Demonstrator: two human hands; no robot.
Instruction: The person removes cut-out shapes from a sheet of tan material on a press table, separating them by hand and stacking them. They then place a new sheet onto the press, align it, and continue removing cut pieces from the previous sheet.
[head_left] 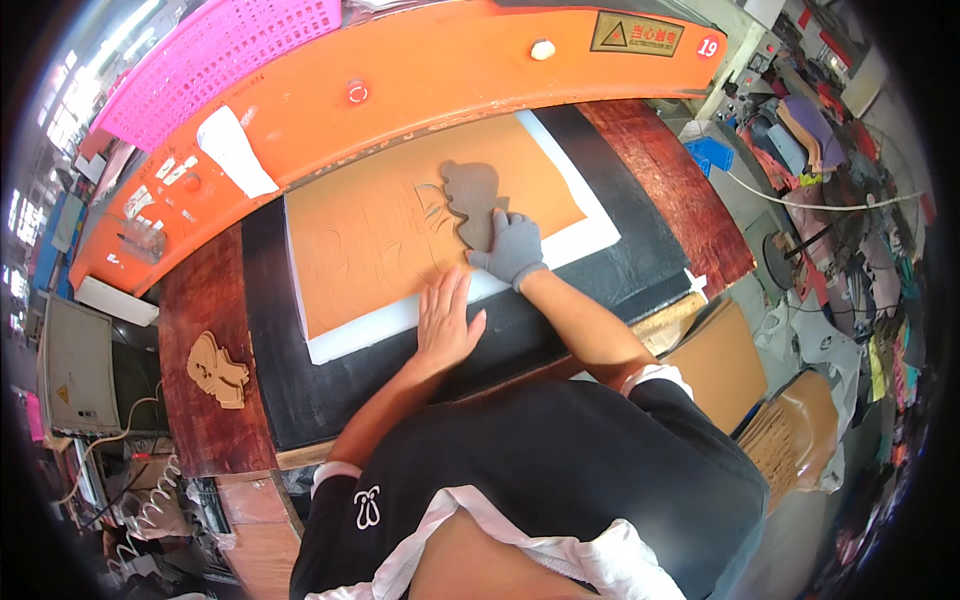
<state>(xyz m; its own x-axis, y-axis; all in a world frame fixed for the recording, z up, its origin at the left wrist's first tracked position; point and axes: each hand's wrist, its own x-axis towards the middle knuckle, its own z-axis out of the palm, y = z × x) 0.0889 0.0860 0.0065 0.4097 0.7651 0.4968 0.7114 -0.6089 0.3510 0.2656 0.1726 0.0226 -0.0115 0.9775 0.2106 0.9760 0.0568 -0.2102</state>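
Observation:
My right hand point(512, 248), in a grey glove, grips the near right edge of a dark grey cutting die point(474, 198) with a wavy left side. The die lies on a tan, leather-like sheet point(370, 220) that bears several curved cut outlines left of it. Under the sheet is a white board point(580, 236), showing along the near and right edges. Bare and with its fingers stretched out, my left hand point(447, 320) lies over the near edge of the sheet and board. Part of the die's near end is covered by my gloved fingers.
Black matting point(290, 400) lies under the board on a reddish-brown table point(205, 290). A tan shaped piece point(217, 370) rests at its left. Beyond stands an orange machine beam point(440, 65) with a pink basket point(215, 60) above. Brown sheets point(718, 365) and scrap piles point(800, 200) are at right.

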